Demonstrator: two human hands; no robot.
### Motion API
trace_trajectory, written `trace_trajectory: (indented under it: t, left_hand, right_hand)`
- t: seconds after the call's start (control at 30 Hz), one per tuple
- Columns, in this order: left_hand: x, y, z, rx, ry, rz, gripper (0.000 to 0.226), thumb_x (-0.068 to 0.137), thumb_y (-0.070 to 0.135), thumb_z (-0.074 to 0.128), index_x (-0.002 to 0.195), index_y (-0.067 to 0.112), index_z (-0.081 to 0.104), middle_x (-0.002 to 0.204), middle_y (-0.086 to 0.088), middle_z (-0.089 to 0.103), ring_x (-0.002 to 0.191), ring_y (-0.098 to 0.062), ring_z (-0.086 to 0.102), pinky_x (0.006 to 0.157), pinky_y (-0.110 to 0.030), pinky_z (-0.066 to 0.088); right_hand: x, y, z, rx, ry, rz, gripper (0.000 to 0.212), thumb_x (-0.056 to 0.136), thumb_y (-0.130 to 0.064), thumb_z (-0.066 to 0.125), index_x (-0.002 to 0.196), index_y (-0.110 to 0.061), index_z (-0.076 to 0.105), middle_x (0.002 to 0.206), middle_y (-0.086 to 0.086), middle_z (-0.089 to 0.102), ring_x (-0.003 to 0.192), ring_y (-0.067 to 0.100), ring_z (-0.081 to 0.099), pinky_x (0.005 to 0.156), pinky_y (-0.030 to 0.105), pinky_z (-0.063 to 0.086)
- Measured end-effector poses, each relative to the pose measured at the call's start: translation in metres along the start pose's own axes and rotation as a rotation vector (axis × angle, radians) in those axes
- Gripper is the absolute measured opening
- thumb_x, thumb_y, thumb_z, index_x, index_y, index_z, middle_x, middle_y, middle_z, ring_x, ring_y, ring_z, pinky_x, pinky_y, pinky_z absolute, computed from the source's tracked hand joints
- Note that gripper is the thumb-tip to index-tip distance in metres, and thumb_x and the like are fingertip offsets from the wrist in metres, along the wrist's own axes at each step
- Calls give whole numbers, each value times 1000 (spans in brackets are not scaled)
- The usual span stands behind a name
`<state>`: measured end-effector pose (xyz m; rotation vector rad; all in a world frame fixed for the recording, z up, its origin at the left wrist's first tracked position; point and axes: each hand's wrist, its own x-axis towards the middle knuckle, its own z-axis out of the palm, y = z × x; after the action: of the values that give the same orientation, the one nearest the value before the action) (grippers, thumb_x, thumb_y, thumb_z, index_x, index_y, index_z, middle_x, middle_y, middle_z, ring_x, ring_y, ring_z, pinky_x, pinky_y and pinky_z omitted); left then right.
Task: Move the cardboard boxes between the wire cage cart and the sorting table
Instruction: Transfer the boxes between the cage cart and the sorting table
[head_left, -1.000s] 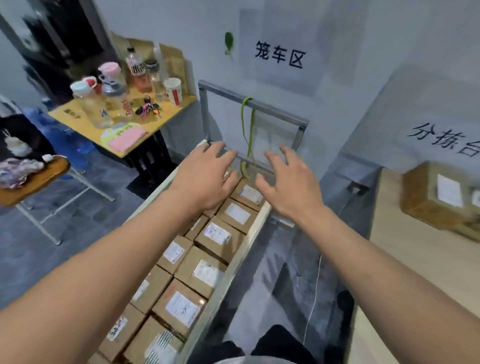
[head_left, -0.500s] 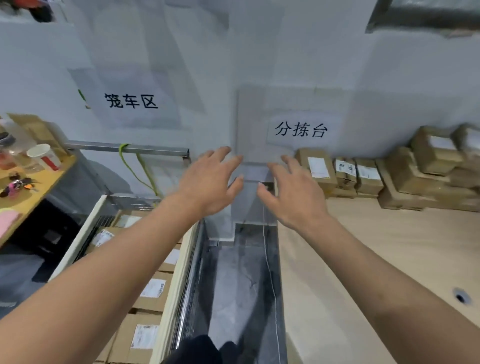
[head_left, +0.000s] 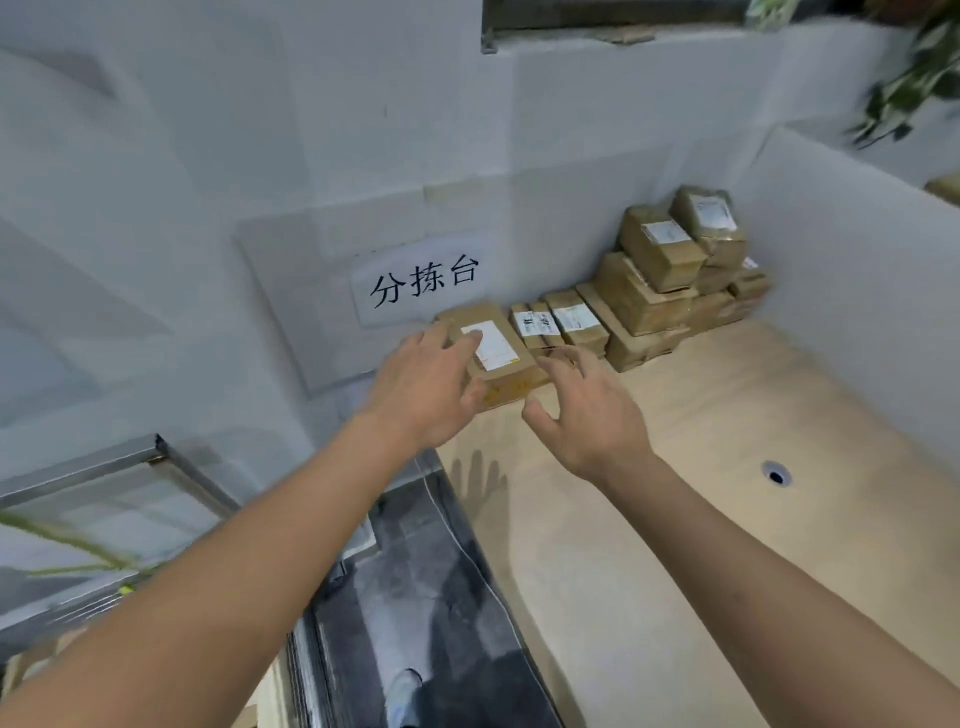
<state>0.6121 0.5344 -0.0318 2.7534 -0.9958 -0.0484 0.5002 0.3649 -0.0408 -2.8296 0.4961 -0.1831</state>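
A brown cardboard box (head_left: 501, 358) with a white label lies at the back left corner of the pale wooden sorting table (head_left: 701, 519), against the wall. My left hand (head_left: 423, 392) is open, its fingers spread over the box's left end. My right hand (head_left: 587, 410) is open just to the right of that box, above the table, holding nothing. More labelled cardboard boxes (head_left: 660, 280) are stacked along the wall to the right. Only the metal top frame of the wire cage cart (head_left: 83, 470) shows at the lower left.
A paper sign (head_left: 423, 283) with black characters hangs on the white wall behind the box. A low white partition (head_left: 857, 270) bounds the table on the right. A round cable hole (head_left: 775, 474) sits in the tabletop. Dark floor (head_left: 415, 597) separates cart and table.
The view has swung right from the cage cart to the sorting table. Both empty hands have moved across the gap and now reach the nearest box at the table's back left corner.
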Motion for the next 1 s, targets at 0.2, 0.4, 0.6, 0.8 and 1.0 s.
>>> trace_trajectory:
  t: [0.2,0.4,0.6,0.8,1.0]
  left_hand:
    - [67,-16,23,23,-70,75,55,102,46,43,152,24,40,150,-11,41,132,-37,42,99,-49,48]
    - [134,-27,60,55,-158,95,51,102,45,45,149,25,43,147,-7,44,128,-37,45,97,-47,49]
    - [212,-32,118,61,-259,-1,53,102,45,44,151,27,39,154,-6,40,130,-39,45,96,-48,49]
    - [278,-40,180,64,-334,-177,53,99,54,45,144,26,42,146,-10,38,128,-40,43,97,-50,49]
    - [311,-39,231,35,-405,-471,89,90,74,49,158,28,16,156,-17,17,139,-52,27,100,-53,48]
  right_hand:
    - [46,4,18,-8,40,137,45,95,-46,56,131,-21,62,137,7,51,110,36,59,85,44,52]
    - [111,31,41,11,-1,211,45,97,-44,53,136,-23,60,142,9,49,114,37,58,89,43,49]
    - [193,76,97,49,-110,206,45,99,-42,52,139,-21,57,141,12,49,123,35,54,96,44,48]
    - [271,115,157,111,-174,231,38,100,-35,49,133,-19,60,136,12,53,114,38,58,89,44,51]
    - [323,144,208,173,-199,271,46,103,-41,50,147,-27,52,147,13,45,121,39,57,98,46,50]
